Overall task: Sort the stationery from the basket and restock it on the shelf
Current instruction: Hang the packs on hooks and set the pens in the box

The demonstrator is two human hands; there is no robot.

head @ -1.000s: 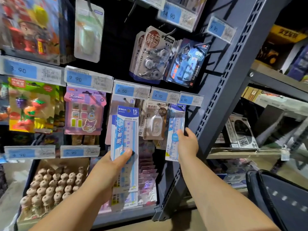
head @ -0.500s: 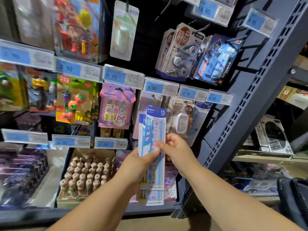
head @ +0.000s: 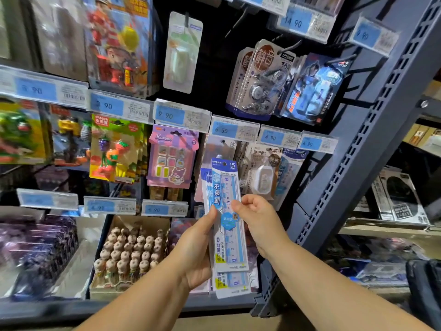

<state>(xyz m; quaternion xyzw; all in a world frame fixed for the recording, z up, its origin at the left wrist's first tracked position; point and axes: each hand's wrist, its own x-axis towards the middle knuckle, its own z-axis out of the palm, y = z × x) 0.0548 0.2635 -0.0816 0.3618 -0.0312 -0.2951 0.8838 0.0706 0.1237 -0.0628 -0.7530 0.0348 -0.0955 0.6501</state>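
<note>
Restocking step: left hand [head: 198, 254] gripped ruler packs [head: 226, 223]; right hand [head: 259, 218] pinched the front one. Next: hang on peg.

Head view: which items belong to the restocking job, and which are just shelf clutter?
Job:
ruler packs, gripped by the left hand and pinched by the right hand
hanging ruler pack, likely the matching hook

Bystanders:
fruit eraser pack
pink Kuromi pack
correction tape packs
box of small figures
</note>
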